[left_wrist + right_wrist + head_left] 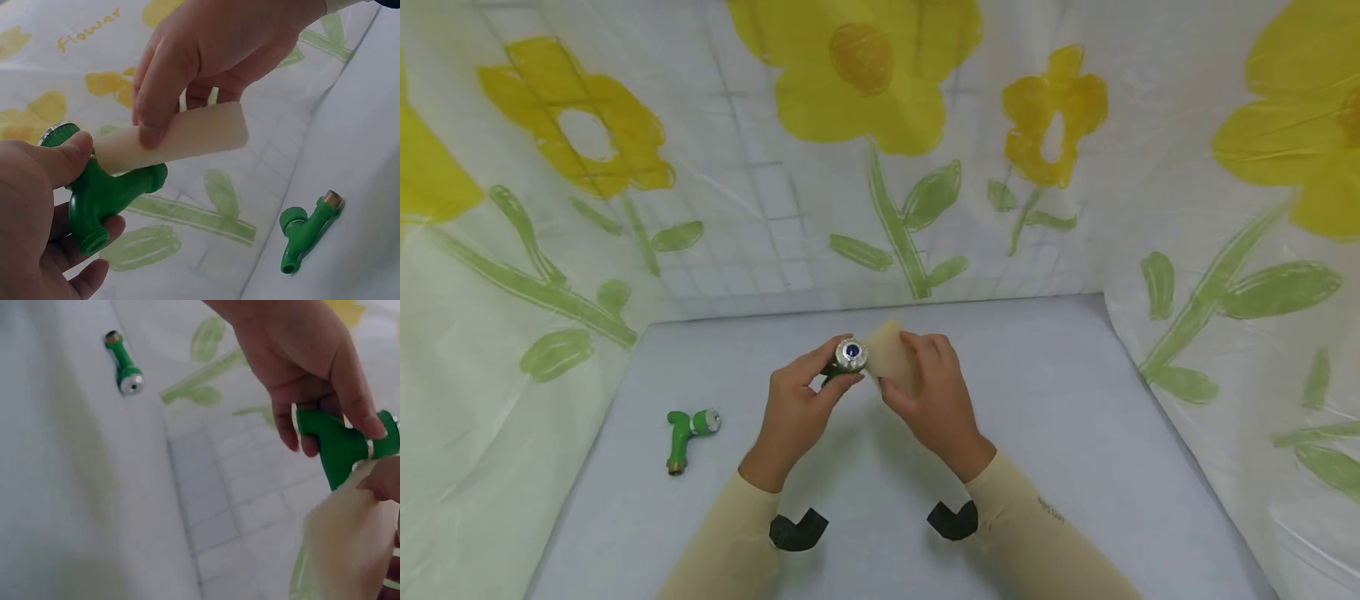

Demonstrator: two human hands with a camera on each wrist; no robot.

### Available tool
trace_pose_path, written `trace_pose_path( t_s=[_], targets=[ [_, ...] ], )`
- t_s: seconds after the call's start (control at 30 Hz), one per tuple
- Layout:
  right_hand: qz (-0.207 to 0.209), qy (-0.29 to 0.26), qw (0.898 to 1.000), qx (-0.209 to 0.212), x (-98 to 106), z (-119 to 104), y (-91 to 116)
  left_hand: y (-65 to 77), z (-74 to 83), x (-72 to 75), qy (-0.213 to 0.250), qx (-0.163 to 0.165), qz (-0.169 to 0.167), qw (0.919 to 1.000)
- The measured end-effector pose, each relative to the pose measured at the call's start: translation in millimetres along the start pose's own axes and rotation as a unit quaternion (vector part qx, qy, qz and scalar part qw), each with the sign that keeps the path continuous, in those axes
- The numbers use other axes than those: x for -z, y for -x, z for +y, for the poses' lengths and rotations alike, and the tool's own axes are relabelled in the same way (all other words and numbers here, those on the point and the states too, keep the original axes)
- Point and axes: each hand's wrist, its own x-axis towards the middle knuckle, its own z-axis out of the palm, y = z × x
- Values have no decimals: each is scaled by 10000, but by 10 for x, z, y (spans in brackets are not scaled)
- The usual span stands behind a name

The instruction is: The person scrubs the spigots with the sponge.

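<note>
The left hand (306,369) grips a green tap (342,450), the right hand (384,481) a pale sponge (350,540) against it, another tap (122,362) lying apart.

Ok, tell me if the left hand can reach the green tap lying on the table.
Probably yes: nothing shows between the left hand and the lying tap. But that hand grips another tap, which it would likely have to set down first.

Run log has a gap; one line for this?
left hand: holds tap; right hand: holds sponge against tap; table: second tap, left side
</note>
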Motion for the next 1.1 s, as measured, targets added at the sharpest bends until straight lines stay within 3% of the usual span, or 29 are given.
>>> trace_pose_path(
  t_s=[0.2,0.3,0.37,0.43,0.53,0.67,0.77,0.93,1.1],
  targets=[
    [-30,-122,9995,-305,-6,31,40,13,-48,-21,146,112,-9,9998],
    [-358,-719,9953,-535,-20,-18,85,16,-47,-25,489,558,164,9971],
    [-612,-1193,9881,-746,-40,-62,109,14,-26,-20,827,1027,417,9904],
    [-752,-1644,9785,-994,-72,-95,124,11,6,-16,1264,1511,617,9785],
    [-921,-2267,9610,-1285,-128,-131,141,12,60,-22,1715,1988,693,9624],
    [-947,-2869,9416,-1488,-152,-174,163,30,87,-55,1928,1898,702,9601],
    [-787,-3095,9355,-1509,-146,-199,183,33,80,-94,2025,1651,791,9620],
    [-146,-3250,9371,-1267,-150,-214,223,35,65,-149,1896,1658,1004,9625],
    [493,-2556,9643,-487,-129,-236,200,63,57,-174,1824,1905,776,9615]
  ],
)
